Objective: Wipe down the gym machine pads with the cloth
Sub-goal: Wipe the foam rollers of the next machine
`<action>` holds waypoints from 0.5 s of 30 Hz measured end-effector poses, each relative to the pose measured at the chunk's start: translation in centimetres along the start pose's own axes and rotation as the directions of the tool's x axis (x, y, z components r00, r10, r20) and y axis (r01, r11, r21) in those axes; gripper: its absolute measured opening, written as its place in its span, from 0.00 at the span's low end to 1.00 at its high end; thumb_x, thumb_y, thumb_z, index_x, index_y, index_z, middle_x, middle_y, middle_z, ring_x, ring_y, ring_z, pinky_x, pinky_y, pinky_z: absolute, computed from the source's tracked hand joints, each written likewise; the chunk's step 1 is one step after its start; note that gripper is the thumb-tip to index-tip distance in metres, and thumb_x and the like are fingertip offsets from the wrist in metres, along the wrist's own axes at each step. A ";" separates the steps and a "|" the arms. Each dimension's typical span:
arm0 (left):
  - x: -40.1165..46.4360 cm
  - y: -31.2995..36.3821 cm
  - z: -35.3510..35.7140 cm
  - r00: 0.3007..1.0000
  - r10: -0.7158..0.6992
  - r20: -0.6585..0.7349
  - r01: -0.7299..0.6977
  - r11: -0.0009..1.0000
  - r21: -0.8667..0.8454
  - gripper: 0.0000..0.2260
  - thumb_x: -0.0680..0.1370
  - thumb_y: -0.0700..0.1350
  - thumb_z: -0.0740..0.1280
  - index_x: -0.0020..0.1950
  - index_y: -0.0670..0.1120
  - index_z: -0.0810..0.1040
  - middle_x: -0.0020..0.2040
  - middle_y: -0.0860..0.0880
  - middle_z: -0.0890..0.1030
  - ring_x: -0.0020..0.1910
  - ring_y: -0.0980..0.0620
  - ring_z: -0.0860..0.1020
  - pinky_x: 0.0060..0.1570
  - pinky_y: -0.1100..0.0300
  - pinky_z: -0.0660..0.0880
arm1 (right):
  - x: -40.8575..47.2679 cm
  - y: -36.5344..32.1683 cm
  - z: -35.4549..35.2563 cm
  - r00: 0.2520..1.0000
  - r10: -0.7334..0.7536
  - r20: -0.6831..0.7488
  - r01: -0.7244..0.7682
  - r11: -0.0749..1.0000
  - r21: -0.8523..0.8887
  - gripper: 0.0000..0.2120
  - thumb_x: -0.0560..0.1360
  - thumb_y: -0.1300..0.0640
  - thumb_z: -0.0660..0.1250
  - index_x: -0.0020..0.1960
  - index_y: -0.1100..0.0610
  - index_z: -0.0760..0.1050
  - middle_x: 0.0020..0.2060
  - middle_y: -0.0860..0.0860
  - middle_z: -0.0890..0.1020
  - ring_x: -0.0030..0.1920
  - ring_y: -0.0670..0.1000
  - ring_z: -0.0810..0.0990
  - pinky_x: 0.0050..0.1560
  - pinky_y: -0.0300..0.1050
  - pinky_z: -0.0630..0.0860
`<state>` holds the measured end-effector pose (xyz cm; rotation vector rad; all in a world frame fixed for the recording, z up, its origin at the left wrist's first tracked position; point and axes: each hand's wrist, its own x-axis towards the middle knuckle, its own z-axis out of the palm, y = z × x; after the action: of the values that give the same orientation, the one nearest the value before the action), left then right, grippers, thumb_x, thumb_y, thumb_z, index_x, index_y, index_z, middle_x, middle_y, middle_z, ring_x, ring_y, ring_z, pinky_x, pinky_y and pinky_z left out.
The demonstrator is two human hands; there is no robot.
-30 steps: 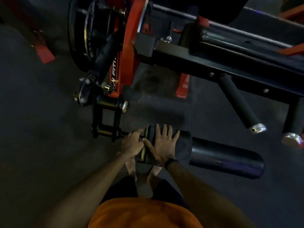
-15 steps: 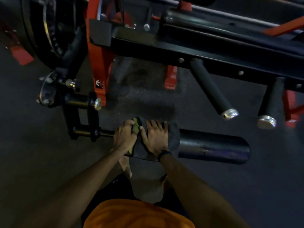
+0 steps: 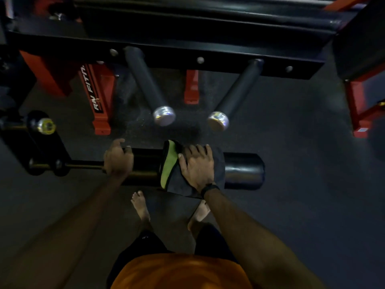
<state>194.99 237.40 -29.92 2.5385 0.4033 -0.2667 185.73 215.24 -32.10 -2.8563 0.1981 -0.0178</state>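
Cloth (image 3: pixel 174 176) draped mid-roller pad (image 3: pixel 242 171); my flat right hand (image 3: pixel 198 166) presses it, left hand (image 3: pixel 118 160) grips the pad's end. Next: wipe toward free end.

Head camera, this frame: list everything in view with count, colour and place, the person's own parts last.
roller pad: one, black, low across the centre
cloth: one, dark grey with a green edge, draped over the roller pad
handle bars: two, black with silver end caps, jutting from the frame above the pad
machine frame: one, black beam with red legs, across the top
floor: dark grey
right hand: pressing flat on the cloth, black wristband
left hand: curled on the pad's left end
bare feet: two, below the pad
orange shirt: bottom centre
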 end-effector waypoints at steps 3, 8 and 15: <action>-0.6 0.5 0.6 1.000 0.006 -0.023 -0.006 1.000 0.026 0.16 0.80 0.41 0.65 0.68 0.41 0.75 0.60 0.33 0.79 0.61 0.31 0.75 0.64 0.42 0.70 | -0.9 4.1 -1.3 0.999 0.042 -0.011 -0.042 0.998 -0.040 0.19 0.82 0.46 0.56 0.55 0.56 0.82 0.49 0.53 0.83 0.54 0.57 0.79 0.68 0.59 0.67; -0.9 0.5 1.3 0.989 0.140 -0.048 -0.135 0.986 0.094 0.17 0.79 0.39 0.67 0.66 0.36 0.75 0.61 0.33 0.79 0.62 0.33 0.75 0.69 0.41 0.66 | -2.2 10.2 -3.1 0.994 0.110 0.000 -0.109 0.984 -0.142 0.21 0.83 0.46 0.54 0.53 0.57 0.82 0.48 0.53 0.84 0.52 0.58 0.79 0.69 0.59 0.66; 0.4 -1.2 1.1 0.989 0.137 -0.048 -0.131 0.984 0.117 0.17 0.79 0.41 0.68 0.66 0.36 0.75 0.63 0.34 0.78 0.66 0.35 0.74 0.75 0.41 0.57 | -3.5 15.1 -4.6 0.990 0.140 -0.017 -0.140 0.959 -0.245 0.21 0.83 0.47 0.54 0.52 0.58 0.81 0.50 0.55 0.84 0.53 0.59 0.78 0.68 0.60 0.65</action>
<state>194.84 237.89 -31.57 2.6761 0.2428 -0.1723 180.04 200.05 -31.82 -3.0805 0.4308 0.0389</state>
